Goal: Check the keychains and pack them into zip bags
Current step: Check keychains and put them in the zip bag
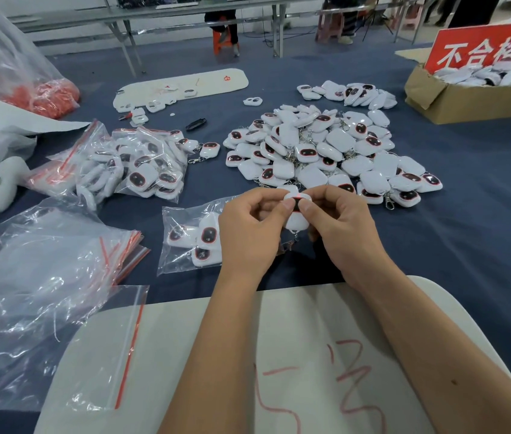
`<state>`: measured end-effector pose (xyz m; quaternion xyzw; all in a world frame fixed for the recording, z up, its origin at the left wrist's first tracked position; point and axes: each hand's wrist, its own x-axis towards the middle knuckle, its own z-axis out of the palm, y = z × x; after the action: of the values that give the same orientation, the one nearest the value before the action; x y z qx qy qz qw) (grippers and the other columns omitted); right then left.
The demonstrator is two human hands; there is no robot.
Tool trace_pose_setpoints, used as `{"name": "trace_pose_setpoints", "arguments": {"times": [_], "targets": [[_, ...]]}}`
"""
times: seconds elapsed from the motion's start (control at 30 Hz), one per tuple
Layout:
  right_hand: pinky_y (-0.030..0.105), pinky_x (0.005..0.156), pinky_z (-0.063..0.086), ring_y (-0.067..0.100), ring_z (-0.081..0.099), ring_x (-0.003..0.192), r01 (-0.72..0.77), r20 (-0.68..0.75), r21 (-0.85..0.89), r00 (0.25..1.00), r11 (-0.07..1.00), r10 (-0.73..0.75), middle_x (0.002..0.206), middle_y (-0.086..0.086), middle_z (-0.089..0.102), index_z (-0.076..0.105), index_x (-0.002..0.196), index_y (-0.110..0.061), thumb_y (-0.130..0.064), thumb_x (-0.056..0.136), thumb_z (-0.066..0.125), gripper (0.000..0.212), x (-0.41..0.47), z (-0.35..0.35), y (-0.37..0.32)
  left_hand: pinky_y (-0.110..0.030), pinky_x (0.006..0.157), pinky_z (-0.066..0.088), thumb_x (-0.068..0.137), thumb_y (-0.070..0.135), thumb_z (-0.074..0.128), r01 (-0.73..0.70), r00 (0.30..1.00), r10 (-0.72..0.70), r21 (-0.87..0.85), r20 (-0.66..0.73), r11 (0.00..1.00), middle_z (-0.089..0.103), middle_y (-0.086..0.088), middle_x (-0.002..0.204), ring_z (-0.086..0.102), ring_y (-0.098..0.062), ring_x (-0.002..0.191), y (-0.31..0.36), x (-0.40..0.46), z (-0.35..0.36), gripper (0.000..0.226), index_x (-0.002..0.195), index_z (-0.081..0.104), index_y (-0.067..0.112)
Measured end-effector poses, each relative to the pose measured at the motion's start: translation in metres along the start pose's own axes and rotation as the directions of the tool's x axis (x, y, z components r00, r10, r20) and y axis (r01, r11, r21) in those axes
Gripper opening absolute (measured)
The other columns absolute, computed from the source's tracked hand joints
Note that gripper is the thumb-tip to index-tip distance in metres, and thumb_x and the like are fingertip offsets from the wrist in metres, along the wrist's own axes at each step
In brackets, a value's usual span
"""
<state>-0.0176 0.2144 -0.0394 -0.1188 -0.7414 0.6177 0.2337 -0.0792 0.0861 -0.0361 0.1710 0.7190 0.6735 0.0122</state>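
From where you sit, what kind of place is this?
Probably a packing and inspection workshop: a heap of loose keychains, stacked empty zip bags, and a cardboard box under a red sign. Both hands pinch one keychain.

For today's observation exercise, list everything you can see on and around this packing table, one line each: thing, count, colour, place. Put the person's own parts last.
Held keychain: one, white with dark face, between both hands.
Loose pile: many keychains, white, table centre-right.
Small pile: several, white, behind the loose pile.
Part-filled bag: one, clear, left of the hands.
Packed bags: several, clear with red zips, centre-left.
Empty bags: a stack, clear with red zips, near left.
Box: one, brown cardboard, far right, holding white keychains.
Sign: one, red with white writing, in the box.
Mat: one, pale with red marks, near edge.
Tablecloth: one, dark blue.
Left hand: pinching the held keychain.
Right hand: pinching it too.
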Motion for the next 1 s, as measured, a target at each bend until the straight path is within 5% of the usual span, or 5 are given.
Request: {"name": "trace_pose_setpoints", "arguments": {"times": [0.3, 0.47, 0.6, 0.8, 1.0], "targets": [[0.02, 0.069, 0.057, 0.007, 0.069, 0.074, -0.006, 0.094, 0.047, 0.996, 0.999, 0.001, 0.091, -0.001, 0.078, 0.072, 0.109, -0.019, -0.006, 0.096, 0.071, 0.018, -0.0015, 0.003, -0.0011, -0.039, 0.075, 0.063, 0.088, 0.011, 0.08, 0.012, 0.996, -0.016, -0.037, -0.092, 0.999, 0.077, -0.005, 0.081, 0.072, -0.021, 0.074, -0.0001, 0.0001, 0.0025, 0.007, 0.094, 0.077, 0.014], [0.018, 0.068, 0.056, 0.005, 0.07, 0.071, -0.037, 0.026, 0.063, 0.999, 0.997, 0.036, 0.085, -0.006, 0.078, 0.073, 0.096, -0.021, 0.0, 0.088, 0.078, 0.023, 0.0001, 0.0, 0.0026, -0.053, 0.083, 0.06, 0.098, 0.012, 0.065, 0.018, 0.99, -0.015, 0.025, -0.14, 1.0, 0.074, -0.005, 0.083, 0.071, -0.031, 0.083, -0.0029, 0.0005, 0.0076, 0.011, 0.09, 0.073, 0.014], [0.021, 0.067, 0.057, 0.012, 0.073, 0.071, -0.047, 0.016, 0.1, 0.999, 0.994, 0.046, 0.078, -0.001, 0.074, 0.069, 0.092, -0.015, -0.003, 0.087, 0.08, 0.017, 0.0016, -0.0008, 0.0054, -0.039, 0.082, 0.056, 0.091, 0.007, 0.066, 0.008, 0.973, 0.055, 0.273, -0.224, 0.962, 0.067, 0.007, 0.08, 0.064, -0.013, 0.077, -0.007, -0.0004, 0.0067, 0.011, 0.095, 0.069, 0.016], [0.021, 0.067, 0.056, 0.012, 0.072, 0.07, -0.052, -0.029, 0.093, 0.998, 0.994, 0.055, 0.079, 0.003, 0.074, 0.071, 0.094, -0.015, -0.002, 0.088, 0.078, 0.016, 0.0026, -0.0014, 0.0077, -0.032, 0.08, 0.048, 0.081, 0.018, 0.082, 0.043, 0.981, 0.059, 0.499, -0.187, 0.865, 0.062, 0.001, 0.096, 0.059, -0.019, 0.089, -0.0055, -0.0026, 0.0039, 0.03, 0.098, 0.058, 0.02], [0.022, 0.069, 0.056, 0.013, 0.072, 0.068, -0.058, -0.023, 0.087, 0.998, 0.995, 0.06, 0.074, -0.001, 0.072, 0.07, 0.093, -0.014, -0.003, 0.088, 0.079, 0.015, 0.0028, -0.0014, 0.0066, -0.032, 0.075, 0.046, 0.083, 0.006, 0.07, 0.096, 0.974, 0.039, 0.564, -0.223, 0.82, 0.061, -0.003, 0.095, 0.058, -0.023, 0.088, -0.0019, -0.0033, -0.0001, 0.023, 0.099, 0.055, 0.015]]}}
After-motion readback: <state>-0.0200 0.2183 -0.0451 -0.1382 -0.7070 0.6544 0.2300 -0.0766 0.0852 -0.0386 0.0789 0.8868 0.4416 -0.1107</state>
